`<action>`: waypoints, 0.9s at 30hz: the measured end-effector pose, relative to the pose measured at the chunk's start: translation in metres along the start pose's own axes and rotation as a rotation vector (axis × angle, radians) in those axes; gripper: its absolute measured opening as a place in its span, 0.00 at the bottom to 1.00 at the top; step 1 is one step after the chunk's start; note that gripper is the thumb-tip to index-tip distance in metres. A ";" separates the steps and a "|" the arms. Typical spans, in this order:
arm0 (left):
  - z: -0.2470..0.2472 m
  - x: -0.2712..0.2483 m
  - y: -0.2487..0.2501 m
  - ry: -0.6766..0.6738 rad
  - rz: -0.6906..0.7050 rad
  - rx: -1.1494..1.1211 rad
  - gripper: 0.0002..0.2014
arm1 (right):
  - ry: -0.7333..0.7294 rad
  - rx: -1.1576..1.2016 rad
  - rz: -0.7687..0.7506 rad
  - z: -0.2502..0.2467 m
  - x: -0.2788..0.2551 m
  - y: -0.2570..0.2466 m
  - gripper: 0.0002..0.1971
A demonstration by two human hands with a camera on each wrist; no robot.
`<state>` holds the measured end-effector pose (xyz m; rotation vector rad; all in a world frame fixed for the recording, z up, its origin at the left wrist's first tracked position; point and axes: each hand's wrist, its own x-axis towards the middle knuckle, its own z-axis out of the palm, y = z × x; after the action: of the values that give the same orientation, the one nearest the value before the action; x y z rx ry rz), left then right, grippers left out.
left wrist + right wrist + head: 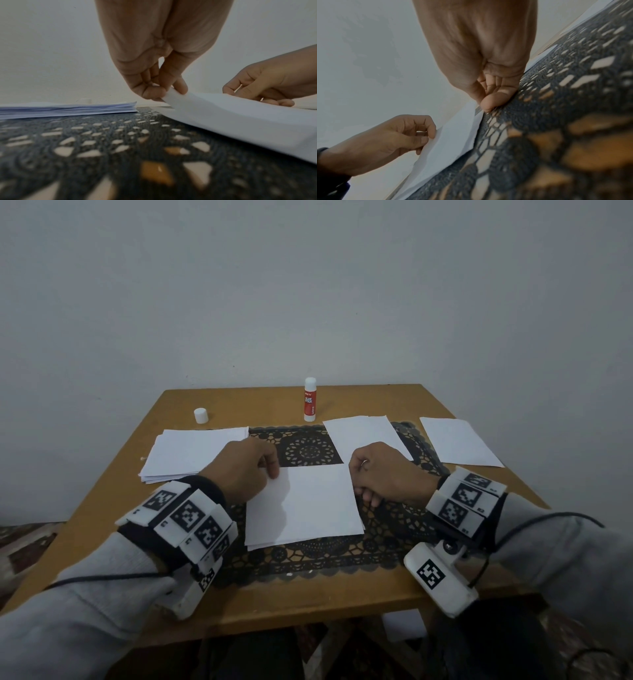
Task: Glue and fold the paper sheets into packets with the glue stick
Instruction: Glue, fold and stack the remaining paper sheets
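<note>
A white paper sheet (308, 505) lies on the black lace mat (308, 563) in front of me, with a second layer showing along its near edge. My left hand (272, 470) pinches its far left corner between thumb and fingers and holds that corner lifted off the mat (169, 92). At the far right corner my right hand (359, 475), fingers curled, pinches the sheet low against the mat (483, 105). The glue stick (310, 400) stands upright and uncapped at the table's back edge, with its white cap (200, 416) lying apart to the left.
A stack of white sheets (191, 455) lies at the left of the wooden table (130, 546), close to my left hand. Two more flat white papers (363, 436) (459, 441) lie at the back right. A plain wall stands behind the table.
</note>
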<state>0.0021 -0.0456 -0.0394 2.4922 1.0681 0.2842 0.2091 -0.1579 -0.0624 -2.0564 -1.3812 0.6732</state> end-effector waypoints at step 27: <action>0.003 0.002 0.001 -0.082 -0.083 0.153 0.10 | -0.078 -0.296 -0.078 0.006 0.002 -0.008 0.21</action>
<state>0.0052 -0.0452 -0.0413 2.5595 1.1963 0.0771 0.2008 -0.1530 -0.0610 -2.2058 -1.6820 0.5475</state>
